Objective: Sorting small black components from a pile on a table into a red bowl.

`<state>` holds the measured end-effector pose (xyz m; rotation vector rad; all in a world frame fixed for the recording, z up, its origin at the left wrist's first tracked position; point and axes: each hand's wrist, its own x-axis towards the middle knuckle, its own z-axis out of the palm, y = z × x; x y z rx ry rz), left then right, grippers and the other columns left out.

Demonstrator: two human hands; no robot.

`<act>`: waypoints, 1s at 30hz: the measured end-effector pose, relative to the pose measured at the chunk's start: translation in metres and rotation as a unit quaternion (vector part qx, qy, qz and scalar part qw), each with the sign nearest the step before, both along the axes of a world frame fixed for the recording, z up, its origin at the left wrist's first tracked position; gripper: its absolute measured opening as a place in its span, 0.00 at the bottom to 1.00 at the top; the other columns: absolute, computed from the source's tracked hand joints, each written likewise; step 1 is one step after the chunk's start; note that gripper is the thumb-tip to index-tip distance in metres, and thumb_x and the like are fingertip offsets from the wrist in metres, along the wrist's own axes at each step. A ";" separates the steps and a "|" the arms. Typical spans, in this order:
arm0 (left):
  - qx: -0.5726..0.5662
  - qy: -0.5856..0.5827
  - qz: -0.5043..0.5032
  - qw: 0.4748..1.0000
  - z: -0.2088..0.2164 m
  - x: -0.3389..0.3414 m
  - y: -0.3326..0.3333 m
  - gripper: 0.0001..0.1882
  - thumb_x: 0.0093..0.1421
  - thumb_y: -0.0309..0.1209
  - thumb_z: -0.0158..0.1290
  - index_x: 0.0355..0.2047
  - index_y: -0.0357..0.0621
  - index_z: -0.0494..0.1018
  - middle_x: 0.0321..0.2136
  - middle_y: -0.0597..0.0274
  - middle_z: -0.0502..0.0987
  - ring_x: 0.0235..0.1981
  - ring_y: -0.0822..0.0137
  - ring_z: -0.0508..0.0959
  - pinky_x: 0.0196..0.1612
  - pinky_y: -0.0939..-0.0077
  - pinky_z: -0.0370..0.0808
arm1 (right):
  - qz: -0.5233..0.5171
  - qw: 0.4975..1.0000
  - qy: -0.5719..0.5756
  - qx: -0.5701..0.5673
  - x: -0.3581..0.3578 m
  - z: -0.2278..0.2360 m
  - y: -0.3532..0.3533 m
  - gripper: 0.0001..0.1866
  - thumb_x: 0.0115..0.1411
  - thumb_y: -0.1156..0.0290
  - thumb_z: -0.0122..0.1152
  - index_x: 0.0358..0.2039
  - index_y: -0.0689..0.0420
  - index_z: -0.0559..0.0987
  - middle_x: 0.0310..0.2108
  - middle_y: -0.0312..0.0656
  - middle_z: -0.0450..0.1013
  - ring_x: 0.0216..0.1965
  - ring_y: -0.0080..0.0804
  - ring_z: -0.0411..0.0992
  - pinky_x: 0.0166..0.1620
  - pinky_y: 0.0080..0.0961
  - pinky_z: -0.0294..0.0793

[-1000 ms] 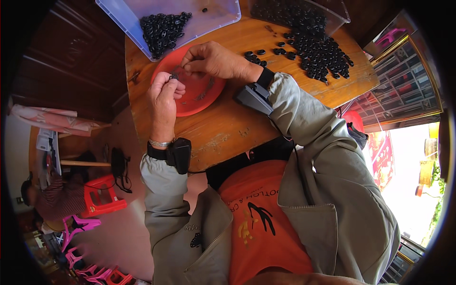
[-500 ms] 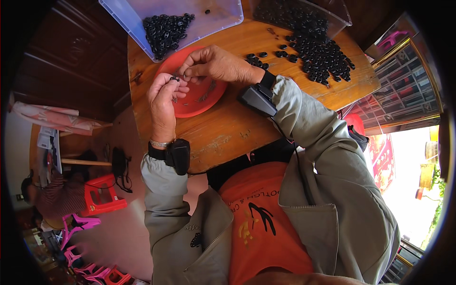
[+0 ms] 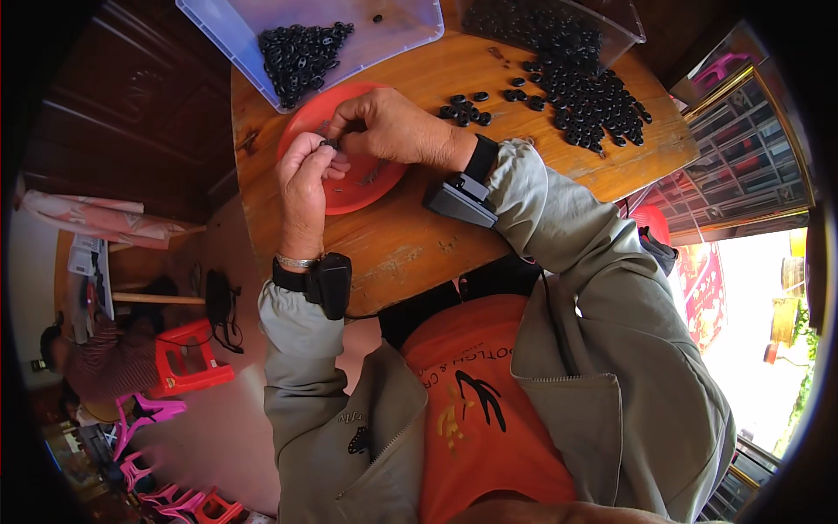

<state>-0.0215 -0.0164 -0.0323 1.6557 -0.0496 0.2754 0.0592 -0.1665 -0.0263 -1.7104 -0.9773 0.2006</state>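
Over a red plate (image 3: 349, 199) my two hands meet. My left hand (image 3: 303, 170) pinches a small black oval part (image 3: 328, 144) between thumb and fingers. My right hand (image 3: 384, 129) has its thumb and forefinger closed together right at that part; whatever they grip is hidden or too small to name. Small thin metal pieces (image 3: 371, 177) lie scattered in the plate. Just right of the plate is a small group of black oval parts (image 3: 464, 112).
A clear bin (image 3: 397, 42) at the back left holds a heap of black parts (image 3: 301, 61). Another clear bin (image 3: 615, 26) at the back right lies beside a spread of black parts (image 3: 589, 109) on the wooden table (image 3: 419, 262). A red stool (image 3: 194, 356) and another person (image 3: 109, 358) are at left.
My right hand has shifted slightly and its wrist has turned, the fingers staying at the black part. My left hand stays nearly in place.
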 end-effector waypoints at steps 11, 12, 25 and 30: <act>-0.058 -0.032 0.013 0.998 -0.007 0.003 -0.005 0.05 0.57 0.25 0.46 0.25 0.38 0.69 0.25 0.70 0.69 0.28 0.79 0.69 0.30 0.83 0.66 | -0.059 0.984 -0.167 -0.031 0.004 -0.011 0.004 0.10 0.47 0.79 0.59 0.34 0.61 0.76 0.27 0.44 0.77 0.30 0.33 0.76 0.36 0.25 0.74; -0.058 -0.032 0.013 0.998 -0.009 0.003 -0.003 0.05 0.57 0.25 0.46 0.25 0.38 0.69 0.25 0.70 0.69 0.28 0.79 0.69 0.30 0.83 0.66 | -0.085 0.975 -0.199 -0.045 0.001 -0.011 0.005 0.10 0.48 0.78 0.59 0.34 0.60 0.75 0.26 0.46 0.76 0.29 0.37 0.76 0.34 0.28 0.74; -0.029 -0.037 0.029 0.998 -0.015 0.002 -0.006 0.05 0.56 0.25 0.46 0.27 0.37 0.70 0.24 0.73 0.67 0.27 0.80 0.63 0.32 0.86 0.62 | -0.174 0.939 -0.291 -0.057 -0.006 -0.016 0.013 0.07 0.49 0.72 0.58 0.27 0.60 0.72 0.18 0.49 0.72 0.21 0.47 0.72 0.25 0.37 0.72; -0.047 -0.040 0.035 0.997 -0.012 0.000 -0.007 0.05 0.57 0.24 0.46 0.27 0.35 0.70 0.24 0.71 0.68 0.28 0.78 0.64 0.34 0.85 0.63 | -0.185 0.936 -0.292 -0.062 -0.010 -0.013 0.013 0.07 0.48 0.72 0.57 0.27 0.60 0.72 0.17 0.49 0.71 0.21 0.48 0.72 0.25 0.37 0.72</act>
